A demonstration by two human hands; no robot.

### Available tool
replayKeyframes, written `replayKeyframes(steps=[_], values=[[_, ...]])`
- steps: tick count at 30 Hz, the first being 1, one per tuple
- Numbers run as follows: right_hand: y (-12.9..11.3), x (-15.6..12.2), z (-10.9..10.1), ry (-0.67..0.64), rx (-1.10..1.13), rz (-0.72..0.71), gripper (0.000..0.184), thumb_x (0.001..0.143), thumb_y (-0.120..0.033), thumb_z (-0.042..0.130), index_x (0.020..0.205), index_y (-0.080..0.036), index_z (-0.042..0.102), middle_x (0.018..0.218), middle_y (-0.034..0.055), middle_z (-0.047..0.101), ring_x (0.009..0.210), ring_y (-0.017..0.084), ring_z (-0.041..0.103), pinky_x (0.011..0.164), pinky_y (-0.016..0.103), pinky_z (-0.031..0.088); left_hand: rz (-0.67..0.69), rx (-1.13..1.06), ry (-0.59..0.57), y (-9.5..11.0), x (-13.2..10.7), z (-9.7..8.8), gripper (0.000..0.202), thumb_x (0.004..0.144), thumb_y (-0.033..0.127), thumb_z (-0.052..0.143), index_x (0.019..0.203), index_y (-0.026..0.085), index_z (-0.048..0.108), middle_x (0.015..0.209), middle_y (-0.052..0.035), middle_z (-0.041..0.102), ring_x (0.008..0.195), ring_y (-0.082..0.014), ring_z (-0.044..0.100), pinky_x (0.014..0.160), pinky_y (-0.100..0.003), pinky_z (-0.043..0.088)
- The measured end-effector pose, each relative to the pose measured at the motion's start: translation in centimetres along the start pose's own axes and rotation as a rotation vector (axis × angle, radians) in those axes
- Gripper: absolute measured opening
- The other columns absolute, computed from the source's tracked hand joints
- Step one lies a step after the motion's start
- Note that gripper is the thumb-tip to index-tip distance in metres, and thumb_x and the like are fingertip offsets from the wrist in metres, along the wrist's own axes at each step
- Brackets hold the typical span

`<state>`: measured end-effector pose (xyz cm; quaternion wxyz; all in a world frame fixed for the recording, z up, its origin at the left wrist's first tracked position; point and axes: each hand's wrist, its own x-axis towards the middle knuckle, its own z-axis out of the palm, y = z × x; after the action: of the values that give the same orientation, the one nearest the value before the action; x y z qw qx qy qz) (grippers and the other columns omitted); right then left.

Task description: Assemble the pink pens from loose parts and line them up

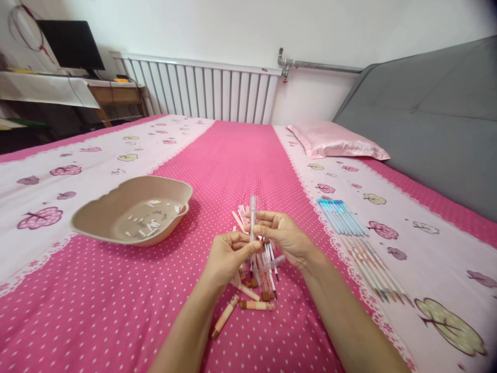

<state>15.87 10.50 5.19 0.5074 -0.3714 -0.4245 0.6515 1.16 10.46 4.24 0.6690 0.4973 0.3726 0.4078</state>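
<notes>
Both my hands meet over a pile of pens and pen parts on the pink dotted bedspread. A clear pen barrel stands upright between them. My left hand pinches its lower part, fingers closed. My right hand grips the barrel from the right, fingers curled round it. Loose peach-coloured caps lie just in front of the pile.
A beige shallow tray with small white bits stands to the left. Rows of finished pens lie on the right of the bed. A pink pillow, grey headboard and white radiator are behind.
</notes>
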Motion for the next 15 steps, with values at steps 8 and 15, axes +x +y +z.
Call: replayKeyframes(steps=[8,15], values=[[-0.03,0.01,0.18,0.045,-0.009,-0.011,0.044,0.059,-0.024,0.081,0.099,-0.015,0.065,0.078,0.0048,0.07,0.067,0.014,0.066,0.06,0.026,0.053,0.008,-0.029,0.037,-0.25,0.2,0.05,0.028,0.051,0.03,0.083,0.064,0.011,0.068,0.061,-0.0056,0.069,0.054,-0.012,0.062,0.054,-0.021,0.049],[0.1,0.38,0.47,0.2,-0.005,-0.07,0.052,0.054,-0.022,0.083,0.1,-0.015,0.062,0.07,-0.0017,0.064,0.061,0.011,0.062,0.054,0.022,0.051,0.079,0.008,0.087,-0.39,0.37,0.22,0.04,0.05,0.021,0.083,0.086,0.012,0.069,0.068,-0.0047,0.07,0.065,-0.0156,0.065,0.062,-0.024,0.051]])
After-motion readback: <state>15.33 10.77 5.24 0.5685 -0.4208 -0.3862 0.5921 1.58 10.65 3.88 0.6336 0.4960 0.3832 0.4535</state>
